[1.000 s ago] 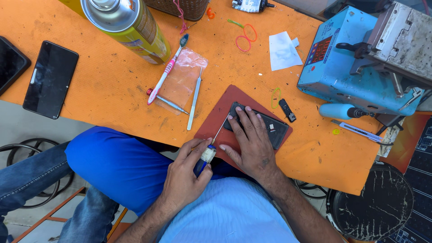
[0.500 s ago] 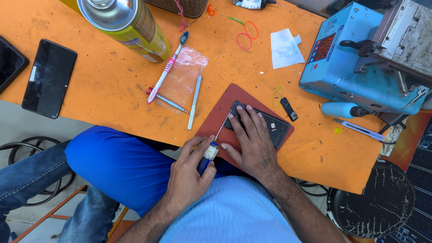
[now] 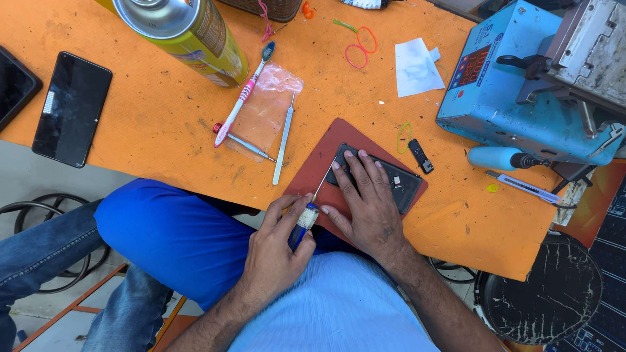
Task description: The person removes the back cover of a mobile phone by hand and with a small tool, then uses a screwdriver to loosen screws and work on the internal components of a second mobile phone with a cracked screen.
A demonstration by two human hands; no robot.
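A dark opened phone (image 3: 401,182) lies on a red-brown mat (image 3: 326,153) at the near edge of the orange table (image 3: 163,124). My right hand (image 3: 365,202) lies flat on the phone with fingers spread, pinning it down. My left hand (image 3: 277,244) pinches a small screwdriver (image 3: 306,218) with a blue and clear handle. Its thin shaft slants up to the phone's left end, beside my right fingertips.
Left of the mat lie tweezers (image 3: 283,140), a pink toothbrush (image 3: 241,98), a thin metal tool and a plastic bag (image 3: 267,107). A yellow-green spray can (image 3: 189,32) stands behind them. A black phone (image 3: 72,107) is far left. A blue machine (image 3: 515,85) stands right.
Both hands keep their places on the phone and the screwdriver. Only the view has drifted slightly.
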